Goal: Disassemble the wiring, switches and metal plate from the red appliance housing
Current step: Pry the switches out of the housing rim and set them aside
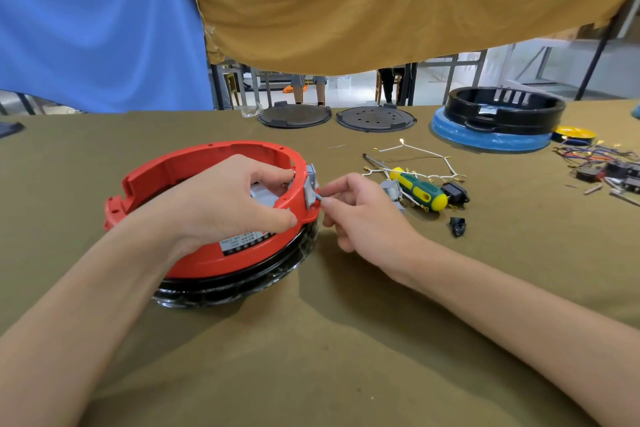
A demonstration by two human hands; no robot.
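On the counter (346,340), red housing (207,163) steadied by left hand (225,204), fingers curled over the rim; right hand (360,208) fingers pinching grey switch (310,192), likely to work it free.

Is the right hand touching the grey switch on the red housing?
Touching: the head view shows the right hand pinching the grey switch's lever.
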